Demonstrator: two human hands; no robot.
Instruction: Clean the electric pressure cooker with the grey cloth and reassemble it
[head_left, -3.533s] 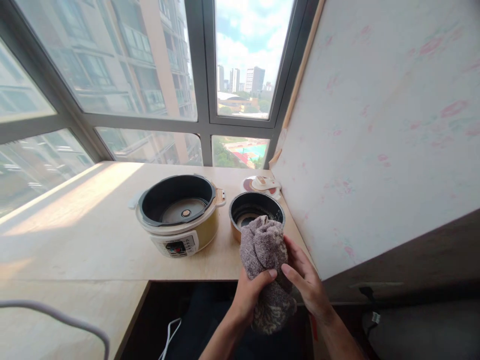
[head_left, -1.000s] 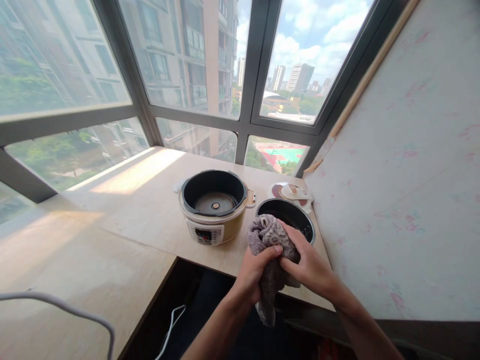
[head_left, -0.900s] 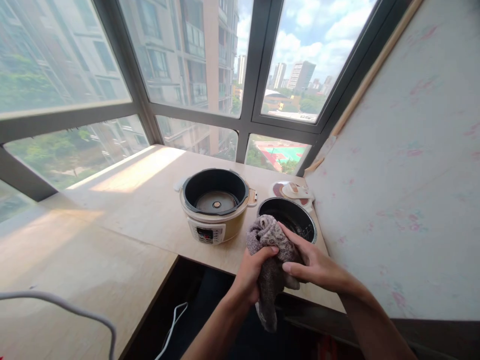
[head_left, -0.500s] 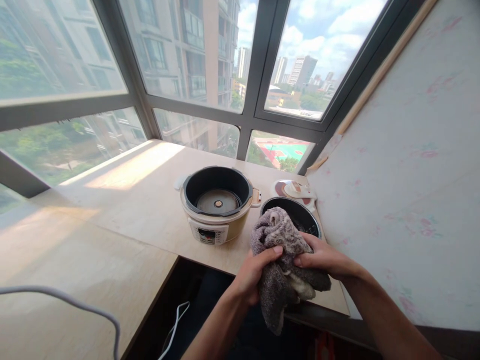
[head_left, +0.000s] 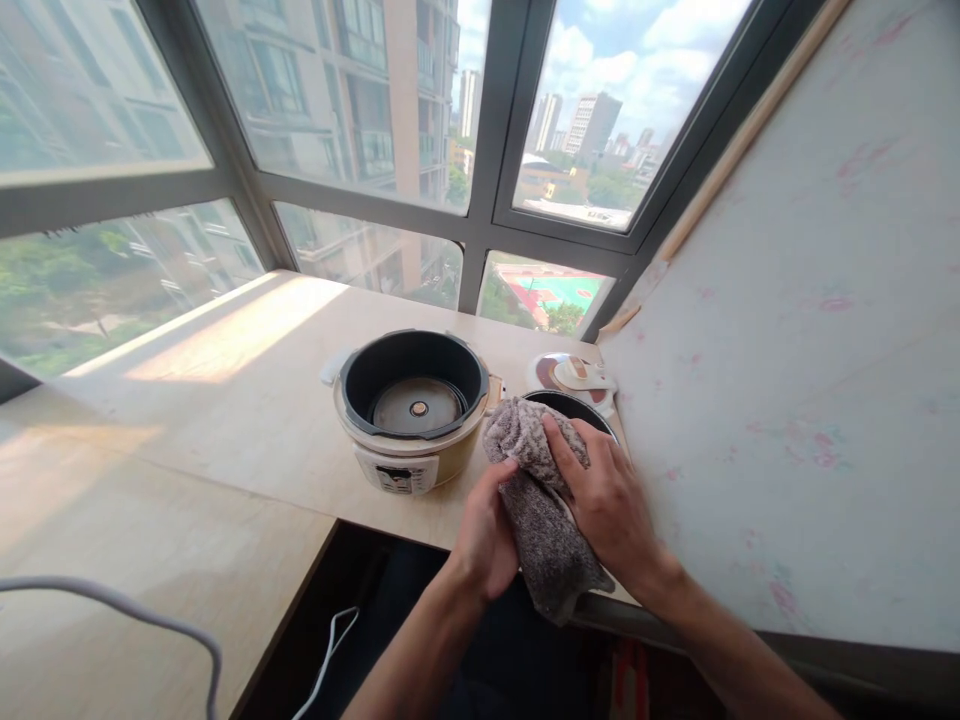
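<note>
A bunched grey-brown cloth [head_left: 544,515] is held between both hands in front of the black inner pot [head_left: 574,404], covering part of it. My left hand [head_left: 487,530] grips the cloth's left side, thumb on top. My right hand [head_left: 611,500] presses over its right side with the fingers on the cloth. To the left stands a pressure cooker [head_left: 412,410], lidless, its dark inside and metal bottom plate showing and its control panel facing me. Behind the inner pot lies the white and brown lid [head_left: 571,376].
The light wooden counter [head_left: 247,440] has a dark gap at its front edge. A grey cable [head_left: 135,603] crosses the left side, and a white cord [head_left: 330,650] hangs in the gap. Windows stand behind; a flowered wall [head_left: 787,400] rises on the right.
My right hand has moved from the cloth's right edge over onto its top. The cloth is folded differently, with its loose parts gathered into one hanging piece. The view has shifted slightly.
</note>
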